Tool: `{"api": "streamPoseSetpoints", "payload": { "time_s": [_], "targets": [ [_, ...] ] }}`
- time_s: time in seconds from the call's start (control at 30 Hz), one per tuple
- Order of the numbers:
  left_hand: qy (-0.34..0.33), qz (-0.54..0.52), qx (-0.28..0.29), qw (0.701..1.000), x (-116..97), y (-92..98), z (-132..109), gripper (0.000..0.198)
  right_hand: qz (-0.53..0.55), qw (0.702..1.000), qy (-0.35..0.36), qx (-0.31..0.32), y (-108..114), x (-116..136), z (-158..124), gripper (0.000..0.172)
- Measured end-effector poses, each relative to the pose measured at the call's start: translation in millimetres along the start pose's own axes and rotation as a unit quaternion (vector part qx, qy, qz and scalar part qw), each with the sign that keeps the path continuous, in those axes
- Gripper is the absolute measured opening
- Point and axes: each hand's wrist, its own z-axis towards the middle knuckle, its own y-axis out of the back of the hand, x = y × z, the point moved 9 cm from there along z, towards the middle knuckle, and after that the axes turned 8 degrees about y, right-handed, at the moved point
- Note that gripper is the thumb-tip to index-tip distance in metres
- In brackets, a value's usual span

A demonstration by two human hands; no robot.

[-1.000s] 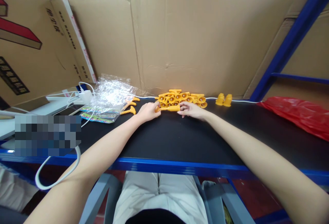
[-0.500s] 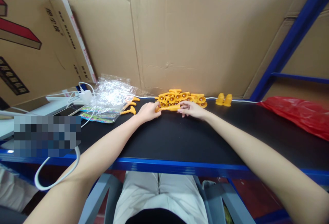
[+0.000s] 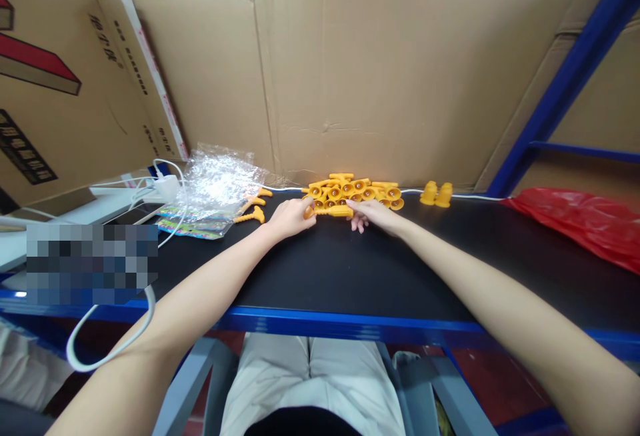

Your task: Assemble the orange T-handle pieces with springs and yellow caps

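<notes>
My left hand (image 3: 292,217) is closed round the handle end of a yellow plastic T-handled piece (image 3: 334,211), held level just above the black tabletop. The piece has a thin ridged shaft and a thicker ribbed right end. At that end the thumb and forefinger of my right hand (image 3: 374,215) pinch it, the other fingers hanging loosely below. Right behind both hands lies a pile of similar yellow pieces (image 3: 347,189), several with their round cup-like openings facing me. My hands hide part of the pile's lower edge.
Two yellow ribbed caps (image 3: 436,194) stand to the right, before a red plastic bag (image 3: 580,219). Leftward lie loose yellow T-handles (image 3: 250,215), clear plastic bags (image 3: 220,183) and a white charger (image 3: 167,188) with cables. A cardboard wall (image 3: 390,76) closes the back.
My right fingers have shifted slightly on the ribbed end, the lower ones opening downward and uncovering more of it. My left hand stays nearly still on the handle.
</notes>
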Motion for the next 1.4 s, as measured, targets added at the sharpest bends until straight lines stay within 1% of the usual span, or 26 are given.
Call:
{"api": "streamPoseSetpoints", "payload": {
  "time_s": [0.2, 0.43, 0.57, 0.67, 0.7, 0.9, 1.4],
  "targets": [
    [0.002, -0.002, 0.003, 1.0, 3, -2.5, 1, 0.027, -0.011, 1.0, -0.015, 0.007, -1, 2, -2, 0.056],
    [0.006, 0.003, 0.008, 1.0, 4, -2.9, 2, 0.029, -0.009, 1.0, -0.002, 0.026, -1, 0, -1, 0.053],
    [-0.001, 0.007, 0.005, 1.0, 5, -4.3, 2, 0.03, -0.004, 0.999, -0.008, 0.031, 0, -3, -2, 0.043],
    [0.003, 0.009, 0.004, 1.0, 8, -4.7, 3, 0.03, 0.014, 0.999, -0.005, 0.041, -1, -6, -2, 0.053],
    [0.005, 0.009, 0.004, 1.0, 8, -4.7, 3, 0.03, 0.019, 0.999, -0.003, 0.044, -1, -7, -1, 0.053],
    [0.005, 0.011, 0.01, 1.0, 8, -5.5, 3, 0.031, 0.018, 0.998, -0.002, 0.057, -1, -6, -2, 0.039],
    [0.007, 0.017, 0.007, 1.0, 8, -4.8, 2, 0.029, 0.009, 0.999, -0.004, 0.034, 1, -3, -4, 0.033]
  ]
}}
